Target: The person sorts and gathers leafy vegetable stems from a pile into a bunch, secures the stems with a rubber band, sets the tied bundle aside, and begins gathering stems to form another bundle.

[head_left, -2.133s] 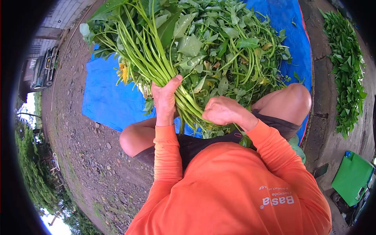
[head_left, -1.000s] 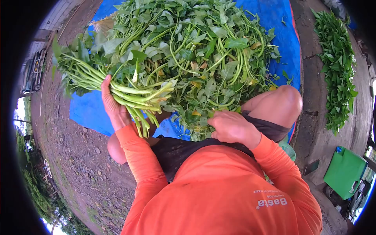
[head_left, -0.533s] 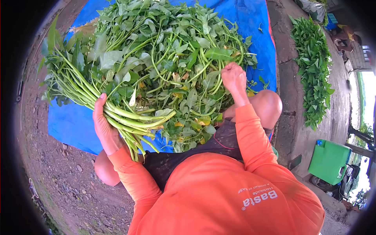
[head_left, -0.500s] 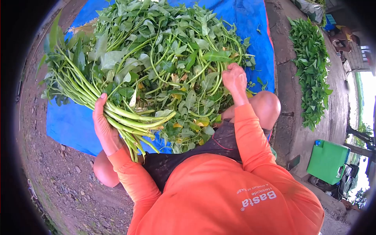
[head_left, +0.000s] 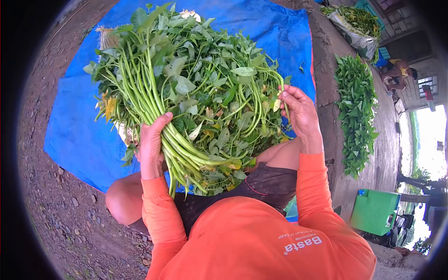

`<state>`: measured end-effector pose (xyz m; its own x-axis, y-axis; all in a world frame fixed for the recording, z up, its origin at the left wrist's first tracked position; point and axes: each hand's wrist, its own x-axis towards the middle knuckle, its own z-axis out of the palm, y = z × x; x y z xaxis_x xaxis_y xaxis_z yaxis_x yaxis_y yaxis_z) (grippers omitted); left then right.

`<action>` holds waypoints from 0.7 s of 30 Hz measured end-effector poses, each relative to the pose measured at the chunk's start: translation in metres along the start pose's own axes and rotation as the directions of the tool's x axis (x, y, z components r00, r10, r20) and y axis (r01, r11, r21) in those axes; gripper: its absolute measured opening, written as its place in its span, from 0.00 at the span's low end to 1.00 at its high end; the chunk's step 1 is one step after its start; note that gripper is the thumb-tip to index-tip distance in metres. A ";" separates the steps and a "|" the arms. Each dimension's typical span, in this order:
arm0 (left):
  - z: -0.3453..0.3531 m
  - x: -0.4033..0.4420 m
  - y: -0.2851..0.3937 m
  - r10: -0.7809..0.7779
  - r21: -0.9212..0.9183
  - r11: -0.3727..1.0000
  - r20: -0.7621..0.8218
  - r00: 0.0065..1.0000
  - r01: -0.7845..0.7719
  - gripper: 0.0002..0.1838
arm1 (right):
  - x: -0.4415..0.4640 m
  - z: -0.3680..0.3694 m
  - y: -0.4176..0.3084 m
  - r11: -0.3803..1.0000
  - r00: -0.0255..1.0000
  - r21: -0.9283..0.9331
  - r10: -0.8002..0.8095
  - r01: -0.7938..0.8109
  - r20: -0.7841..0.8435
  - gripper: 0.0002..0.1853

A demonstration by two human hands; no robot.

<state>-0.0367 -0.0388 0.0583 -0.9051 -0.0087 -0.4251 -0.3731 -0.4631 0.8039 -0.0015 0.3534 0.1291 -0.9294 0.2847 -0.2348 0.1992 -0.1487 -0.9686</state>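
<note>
The large blue plastic sheet (head_left: 79,144) is flanked on its left by brown stony ground (head_left: 70,224) and on its right by grey concrete (head_left: 386,135). Its middle is covered by a broad heap of green leafy stems (head_left: 238,107). Over the heap's left side, a long green bunch (head_left: 154,105) is held by the left hand (head_left: 153,140); near the sheet's right edge, a thin green stem (head_left: 279,78) is held by the right hand (head_left: 301,112). Past that edge, a long green leaf pile (head_left: 354,112) is laid out, a boxy green plastic container (head_left: 373,212) being placed beyond its near end.
</note>
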 end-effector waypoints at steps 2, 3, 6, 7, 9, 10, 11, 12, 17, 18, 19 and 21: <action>0.009 -0.003 -0.006 -0.010 -0.013 1.000 0.022 1.000 0.011 0.16 | -0.008 0.003 -0.006 0.998 0.998 0.043 -0.051 0.049 0.041 0.15; 0.008 -0.001 -0.011 -0.003 -0.026 1.000 0.040 0.999 0.004 0.14 | -0.010 0.006 -0.008 0.995 0.995 0.069 -0.080 0.076 0.058 0.15; 0.012 -0.002 -0.018 -0.035 0.058 0.998 0.081 0.996 0.031 0.14 | -0.015 0.026 -0.009 0.965 0.965 -0.002 -0.262 0.262 0.026 0.15; 0.011 0.000 -0.025 -0.034 0.059 0.998 0.077 0.996 0.029 0.14 | -0.016 0.034 -0.009 0.946 0.947 -0.041 -0.320 0.320 0.018 0.15; 0.011 0.000 -0.032 -0.076 0.056 0.996 0.101 0.992 0.071 0.14 | -0.018 0.051 -0.009 0.910 0.914 -0.089 -0.404 0.405 0.028 0.14; 0.013 0.002 -0.033 -0.097 0.071 0.993 0.098 0.990 0.090 0.13 | -0.018 0.059 -0.010 0.889 0.892 -0.081 -0.449 0.451 0.048 0.14; 0.012 0.005 -0.039 -0.094 0.054 0.995 0.119 0.988 0.089 0.13 | -0.018 0.066 -0.010 0.870 0.872 -0.071 -0.485 0.489 0.068 0.14; 0.009 0.009 -0.046 -0.110 0.055 0.993 0.127 0.986 0.104 0.13 | -0.025 0.078 -0.020 0.880 0.885 -0.102 -0.454 0.464 0.104 0.13; -0.002 0.012 -0.067 -0.149 -0.023 0.988 0.157 0.976 0.155 0.16 | -0.014 0.067 -0.010 0.988 0.996 -0.149 0.045 -0.032 0.080 0.17; 0.000 0.008 -0.070 -0.141 -0.078 0.985 0.157 0.977 0.155 0.16 | -0.014 0.058 -0.001 0.987 0.990 -0.124 0.113 -0.102 0.084 0.17; -0.002 0.006 -0.073 -0.131 -0.070 0.987 0.155 0.979 0.144 0.15 | -0.020 0.060 0.000 0.979 0.979 -0.101 0.184 -0.175 0.089 0.17; -0.005 0.007 -0.079 -0.126 -0.073 0.988 0.155 0.980 0.139 0.15 | -0.032 0.067 -0.001 0.990 0.990 -0.033 0.140 -0.139 0.025 0.19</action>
<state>-0.0122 -0.0067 -0.0098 -0.8713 0.1873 -0.4536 -0.4793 -0.5233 0.7046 0.0078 0.2812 0.1427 -0.8998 0.2373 -0.3662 0.3369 -0.1553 -0.9286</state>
